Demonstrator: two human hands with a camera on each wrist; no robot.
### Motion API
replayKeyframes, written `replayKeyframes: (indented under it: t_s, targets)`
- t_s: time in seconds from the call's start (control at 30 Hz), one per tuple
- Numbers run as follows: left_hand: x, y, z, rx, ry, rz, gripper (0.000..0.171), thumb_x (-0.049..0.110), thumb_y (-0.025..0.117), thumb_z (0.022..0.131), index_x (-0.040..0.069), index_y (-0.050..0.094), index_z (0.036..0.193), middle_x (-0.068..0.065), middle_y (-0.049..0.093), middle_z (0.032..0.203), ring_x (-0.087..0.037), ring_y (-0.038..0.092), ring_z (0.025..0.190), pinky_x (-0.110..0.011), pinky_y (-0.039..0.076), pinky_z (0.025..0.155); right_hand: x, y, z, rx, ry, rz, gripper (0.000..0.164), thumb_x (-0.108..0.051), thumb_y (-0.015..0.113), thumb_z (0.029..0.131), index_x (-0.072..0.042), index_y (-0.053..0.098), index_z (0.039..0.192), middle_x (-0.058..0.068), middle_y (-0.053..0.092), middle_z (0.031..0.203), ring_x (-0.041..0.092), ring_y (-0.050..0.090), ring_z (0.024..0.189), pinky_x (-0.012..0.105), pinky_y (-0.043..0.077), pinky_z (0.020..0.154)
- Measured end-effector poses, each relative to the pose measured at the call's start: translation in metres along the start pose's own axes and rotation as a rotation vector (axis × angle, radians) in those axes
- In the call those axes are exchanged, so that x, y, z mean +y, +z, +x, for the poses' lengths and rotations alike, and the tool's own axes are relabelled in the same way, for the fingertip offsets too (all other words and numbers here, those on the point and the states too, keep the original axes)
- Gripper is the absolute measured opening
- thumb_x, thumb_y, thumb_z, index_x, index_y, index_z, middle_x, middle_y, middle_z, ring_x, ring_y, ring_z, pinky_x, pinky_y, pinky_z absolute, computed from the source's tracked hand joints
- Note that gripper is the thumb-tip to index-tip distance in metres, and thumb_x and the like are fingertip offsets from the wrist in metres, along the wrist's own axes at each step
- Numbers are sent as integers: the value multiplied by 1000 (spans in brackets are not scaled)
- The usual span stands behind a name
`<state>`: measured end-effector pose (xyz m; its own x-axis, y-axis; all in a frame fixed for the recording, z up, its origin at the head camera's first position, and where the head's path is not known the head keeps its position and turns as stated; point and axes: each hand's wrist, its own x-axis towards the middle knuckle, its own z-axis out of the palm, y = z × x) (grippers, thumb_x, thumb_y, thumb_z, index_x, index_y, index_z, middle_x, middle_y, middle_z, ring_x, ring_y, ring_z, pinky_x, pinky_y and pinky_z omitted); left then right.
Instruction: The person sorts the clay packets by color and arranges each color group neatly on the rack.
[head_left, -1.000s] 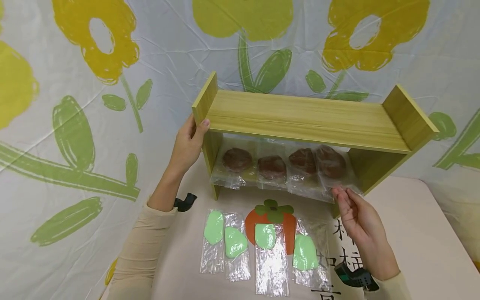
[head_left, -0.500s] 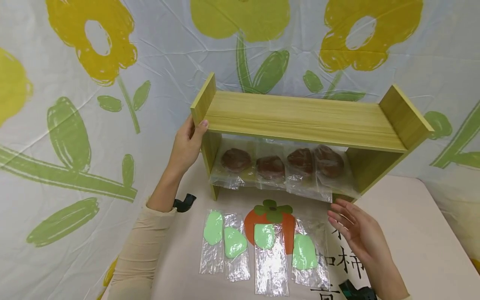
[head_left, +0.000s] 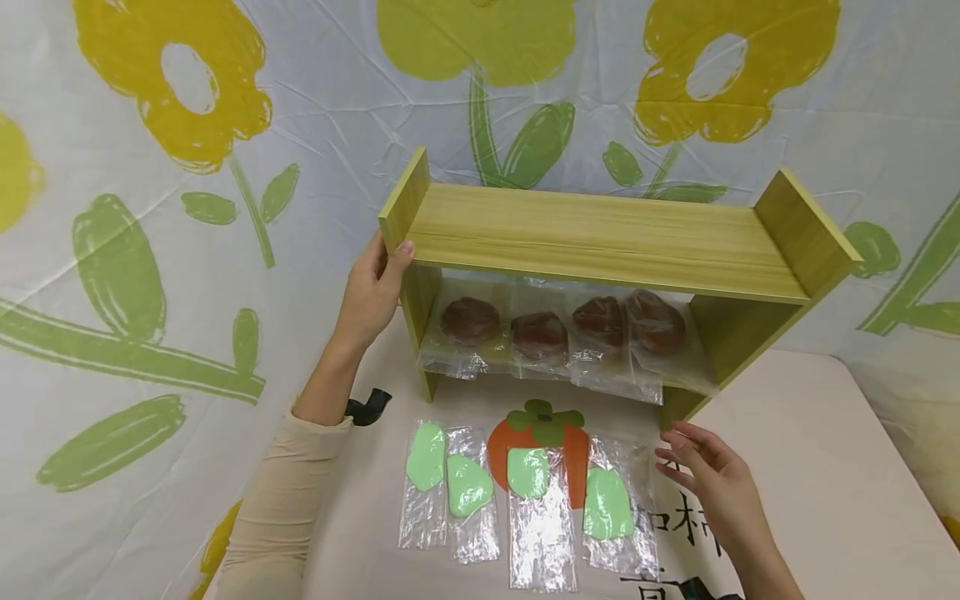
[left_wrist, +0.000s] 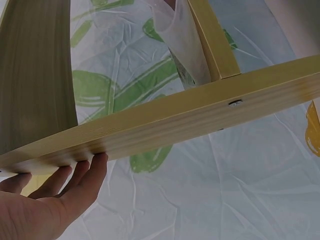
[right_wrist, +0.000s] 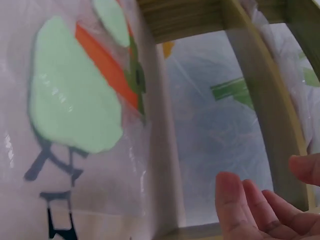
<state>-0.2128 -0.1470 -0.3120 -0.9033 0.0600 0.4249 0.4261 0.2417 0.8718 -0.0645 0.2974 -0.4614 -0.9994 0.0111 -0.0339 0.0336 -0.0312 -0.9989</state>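
Observation:
A two-tier wooden shelf stands on the table. My left hand holds its left side panel, the thumb at the front edge; in the left wrist view the fingertips touch the panel's outer face. On the lower tier lie several clear bags, each with a dark red-brown flat lump inside. My right hand is in the air below the shelf's right end, fingers loosely bent and holding nothing. Left of it on the table is a clear bag with a pale green flat piece, also close in the right wrist view.
Several clear bags with pale green pieces lie in a row before the shelf. Under them the pinkish table bears an orange persimmon print and black characters. A flower-patterned cloth hangs behind.
My right hand has let go of the rightmost bag's front edge and moved down, away from the shelf. The left hand stays at the side panel.

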Motion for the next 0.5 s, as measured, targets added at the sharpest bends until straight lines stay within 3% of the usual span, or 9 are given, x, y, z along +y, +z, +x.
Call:
replayKeyframes:
  t_s: [0.2, 0.4, 0.5]
  targets:
    - [0, -1, 0, 0, -1, -2, 50, 37, 51, 106, 17, 45, 151, -10, 55, 138, -24, 53, 123, -50, 41, 102, 11, 0, -1, 59, 10, -195, 44, -13, 62, 101, 9, 46, 136, -3, 66, 110, 11, 68, 95, 31, 57, 77]
    - [1, 0, 0, -2, -2, -7, 50, 36, 51, 106, 18, 44, 151, -11, 56, 136, -25, 54, 121, -51, 42, 100, 20, -2, -3, 41, 111, -397, 52, -18, 60, 103, 10, 42, 141, 28, 57, 126, 17, 69, 95, 30, 57, 76]
    - [1, 0, 0, -1, -3, -8, 50, 36, 51, 106, 18, 44, 151, -11, 56, 136, -24, 54, 121, -51, 43, 100, 25, -4, -3, 7, 203, -451, 57, -22, 61, 102, 11, 39, 143, 35, 51, 132, 25, 68, 99, 33, 57, 75]
